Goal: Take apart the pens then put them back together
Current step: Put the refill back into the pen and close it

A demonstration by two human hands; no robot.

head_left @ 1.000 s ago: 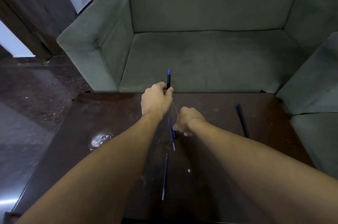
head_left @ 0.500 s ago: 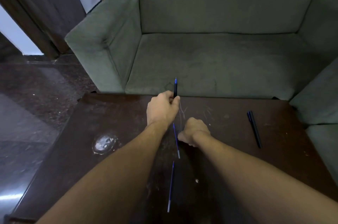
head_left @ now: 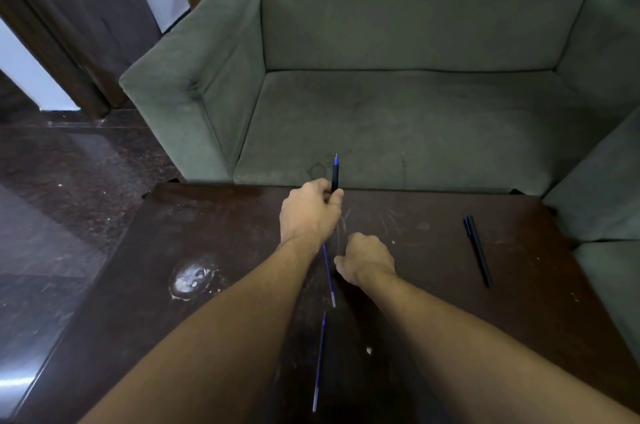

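My left hand (head_left: 309, 212) grips a dark pen barrel (head_left: 334, 175) whose blue tip points up and away from me, over the far edge of the dark wooden table (head_left: 221, 236). A thin blue refill (head_left: 329, 276) runs from under my left wrist toward me. My right hand (head_left: 366, 259) is closed in a fist just right of that refill, thumb close to it; what it holds, if anything, is hidden. A second blue refill (head_left: 319, 361) lies nearer me between my forearms. A whole black pen (head_left: 478, 250) lies at the table's right.
A grey-green armchair (head_left: 408, 118) stands right behind the table's far edge, and another cushion (head_left: 602, 188) presses against the right side. A pale worn patch (head_left: 192, 279) marks the table at left. Dark polished floor (head_left: 59, 201) lies to the left.
Both hands keep almost the same pose and grip. The view has shifted slightly, so the table and chair sit lower and further right in the picture.
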